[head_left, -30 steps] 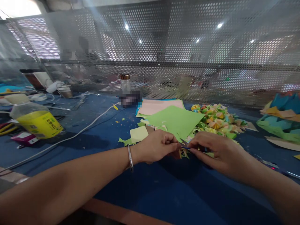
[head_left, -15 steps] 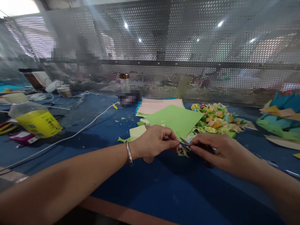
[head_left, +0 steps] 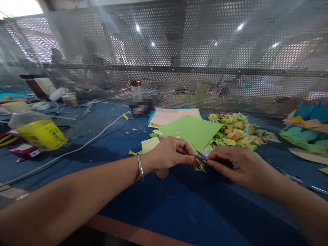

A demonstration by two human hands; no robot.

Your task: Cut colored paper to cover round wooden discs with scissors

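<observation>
My left hand (head_left: 171, 153), with a silver bracelet at the wrist, is closed in a pinch. Whatever lies in its fingertips is mostly hidden, though a thin blue edge shows between the two hands. My right hand (head_left: 230, 162) is wrapped round a small pair of scissors (head_left: 201, 155), whose blades point left toward the left fingertips. Just behind the hands lies a flat green paper sheet (head_left: 191, 131). Small paper scraps (head_left: 201, 167) are beneath the fingertips. A pale yellow-green paper piece (head_left: 148, 145) is partly covered by my left hand.
A heap of folded paper pieces (head_left: 235, 131) lies behind my right hand, beside stacked pink sheets (head_left: 176, 116). Layered coloured paper (head_left: 307, 133) stands far right. On the left are a yellow-labelled bottle (head_left: 41, 133) and a white cable (head_left: 92, 138). A perforated metal screen (head_left: 164, 65) rises behind.
The left fingertips have shifted slightly right, and the gap between the two hands is a little narrower. Less of the thin blue edge shows. The sheets and heap stay in place.
</observation>
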